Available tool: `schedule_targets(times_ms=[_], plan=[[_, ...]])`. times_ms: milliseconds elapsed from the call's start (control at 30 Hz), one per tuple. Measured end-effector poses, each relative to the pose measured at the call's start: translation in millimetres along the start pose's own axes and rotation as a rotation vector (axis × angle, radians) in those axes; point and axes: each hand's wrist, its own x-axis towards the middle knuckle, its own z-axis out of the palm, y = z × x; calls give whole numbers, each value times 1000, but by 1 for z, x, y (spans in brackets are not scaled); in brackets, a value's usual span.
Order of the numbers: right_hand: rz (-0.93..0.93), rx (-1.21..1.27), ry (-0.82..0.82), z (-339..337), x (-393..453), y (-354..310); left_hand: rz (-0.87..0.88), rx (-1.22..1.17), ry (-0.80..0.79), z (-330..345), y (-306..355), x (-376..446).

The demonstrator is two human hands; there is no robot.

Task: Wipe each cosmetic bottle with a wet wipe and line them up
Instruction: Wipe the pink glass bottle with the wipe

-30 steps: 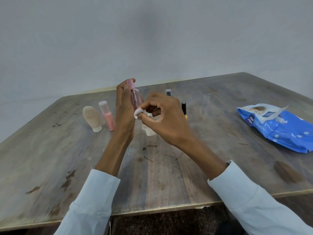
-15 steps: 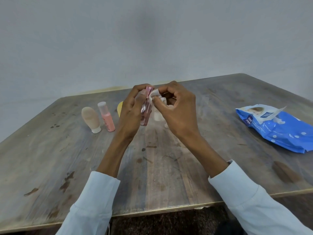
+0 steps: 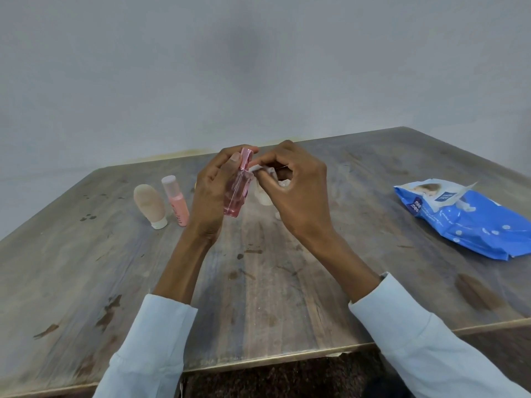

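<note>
Since a second ago the pink bottle (image 3: 237, 193) has tilted and come lower, left hand (image 3: 214, 191) fingers curled around it above the table (image 3: 115, 268), right hand (image 3: 296, 191) pinching the wipe (image 3: 265, 175) against its neck.

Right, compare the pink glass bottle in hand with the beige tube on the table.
The glass bottle is clear pink and held tilted above the table by the left hand; the beige tube is opaque and stands free on its white cap. The bottle is slim and angular, the tube rounded. Both are pinkish.
</note>
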Motion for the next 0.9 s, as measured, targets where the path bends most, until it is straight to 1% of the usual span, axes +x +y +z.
schedule_targets(times_ms=[67,233,367,433,633,800,900], plan=[[-15,10,-14,-1,1,0,-1,2,9,-1,1,1],[-51,-6,-24,-2,2,1,-67,35,11,-3,1,1],[-8,-4,-18,1,0,1,-92,-62,-21,2,7,-2],[28,32,-12,0,-1,0,-60,-55,-54,6,6,-5],[121,53,-31,2,-2,-1,25,12,-36,8,8,-6],[114,1,-40,1,-2,-2,163,229,-51,8,7,-7],[111,-23,-48,2,-2,-1,195,292,-46,8,4,-7]])
